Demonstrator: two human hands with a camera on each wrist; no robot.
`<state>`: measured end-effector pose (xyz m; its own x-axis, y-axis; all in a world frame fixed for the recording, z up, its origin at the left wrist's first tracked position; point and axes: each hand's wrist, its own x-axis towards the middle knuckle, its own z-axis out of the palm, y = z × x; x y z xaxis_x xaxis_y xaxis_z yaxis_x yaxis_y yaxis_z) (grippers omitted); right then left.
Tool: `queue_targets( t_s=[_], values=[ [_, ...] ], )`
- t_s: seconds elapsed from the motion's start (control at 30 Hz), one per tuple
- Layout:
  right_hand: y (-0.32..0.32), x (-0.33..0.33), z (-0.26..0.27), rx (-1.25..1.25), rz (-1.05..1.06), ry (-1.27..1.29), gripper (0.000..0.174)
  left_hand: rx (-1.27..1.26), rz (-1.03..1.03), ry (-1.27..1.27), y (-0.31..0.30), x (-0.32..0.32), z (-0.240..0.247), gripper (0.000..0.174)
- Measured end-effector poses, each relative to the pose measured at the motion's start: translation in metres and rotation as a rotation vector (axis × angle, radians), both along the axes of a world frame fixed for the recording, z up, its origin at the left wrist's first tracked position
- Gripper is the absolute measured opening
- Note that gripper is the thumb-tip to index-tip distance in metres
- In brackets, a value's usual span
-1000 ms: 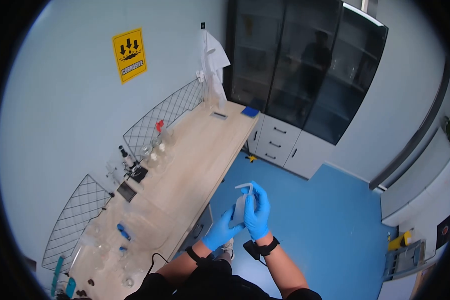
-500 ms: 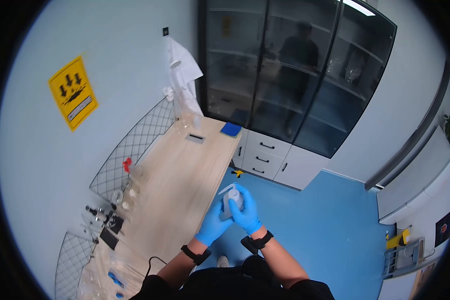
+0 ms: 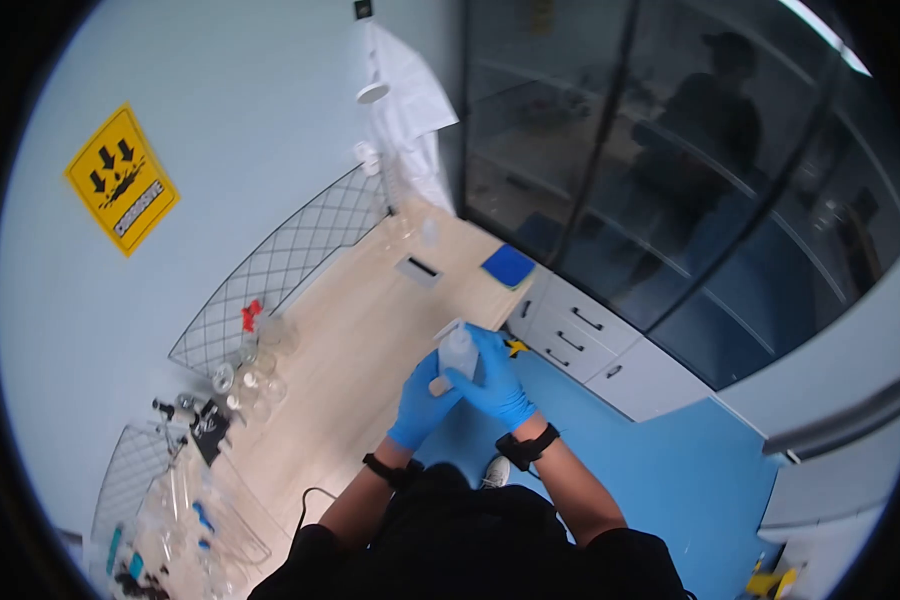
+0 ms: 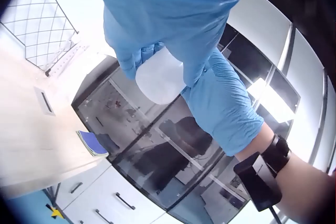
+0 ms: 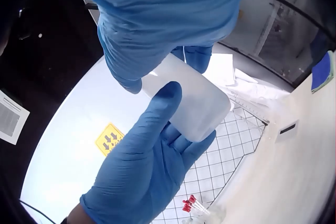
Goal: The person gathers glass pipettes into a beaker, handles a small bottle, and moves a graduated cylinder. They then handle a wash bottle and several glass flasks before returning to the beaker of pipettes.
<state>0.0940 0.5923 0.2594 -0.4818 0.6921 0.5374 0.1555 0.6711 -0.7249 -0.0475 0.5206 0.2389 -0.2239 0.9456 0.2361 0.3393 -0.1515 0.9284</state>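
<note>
A white translucent plastic wash bottle (image 3: 458,356) with a thin bent spout is held in front of the body, near the bench edge. My left hand (image 3: 422,405), in a blue glove, grips it low on the body. In the right wrist view the left thumb lies along the bottle wall (image 5: 199,103) with the fingers curled behind. My right hand (image 3: 496,385), also gloved in blue, grips the upper part near the cap. In the left wrist view the rounded bottle base (image 4: 160,81) faces the camera, and the hands hide the rest.
A wooden bench (image 3: 350,330) runs along the wall, with glass bottles (image 3: 255,390) and a microscope (image 3: 195,415) at its left. A blue cloth (image 3: 508,265) lies at its far corner. Beyond stands a dark glass-fronted cabinet (image 3: 660,180) over white drawers (image 3: 570,335).
The head view has swung and come closer to the bench and cabinet. Both hands have kept hold of the wash bottle, which now overlaps the bench's edge in view.
</note>
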Motion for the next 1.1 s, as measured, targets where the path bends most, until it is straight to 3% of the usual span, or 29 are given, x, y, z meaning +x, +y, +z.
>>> queue_targets(
  t_s=[0.17, 0.33, 0.43, 0.53, 0.63, 0.7, 0.73, 0.93, 1.1],
  values=[
    [0.076, -0.019, -0.027, -0.184, 0.158, 0.039, 0.065, -0.022, 0.204, 0.039, 0.059, -0.01, -0.031, 0.057],
    [0.147, -0.048, -0.057, -0.332, 0.264, 0.028, 0.063, -0.036, 0.28, 0.092, 0.125, -0.039, -0.057, 0.061],
    [0.197, -0.067, -0.077, -0.226, 0.25, -0.103, 0.064, -0.168, 0.239, 0.059, 0.17, -0.06, -0.089, 0.063],
    [0.249, -0.076, -0.106, -0.238, 0.279, -0.176, 0.066, -0.105, 0.249, -0.071, 0.217, -0.069, -0.124, 0.064],
    [0.291, -0.09, -0.125, -0.265, 0.253, -0.149, 0.065, -0.158, 0.242, -0.095, 0.26, -0.077, -0.128, 0.064],
    [0.318, -0.092, -0.138, -0.147, 0.204, -0.254, 0.064, -0.108, 0.274, -0.021, 0.29, -0.084, -0.138, 0.064],
    [0.327, -0.093, -0.145, -0.172, 0.212, -0.263, 0.064, -0.034, 0.304, 0.063, 0.301, -0.084, -0.144, 0.065],
    [0.388, -0.116, -0.177, -0.267, 0.19, -0.34, 0.065, -0.105, 0.344, -0.042, 0.369, -0.093, -0.193, 0.065],
    [0.428, -0.132, -0.216, -0.173, 0.216, -0.426, 0.065, -0.223, 0.458, -0.044, 0.405, -0.094, -0.231, 0.063]
  ],
)
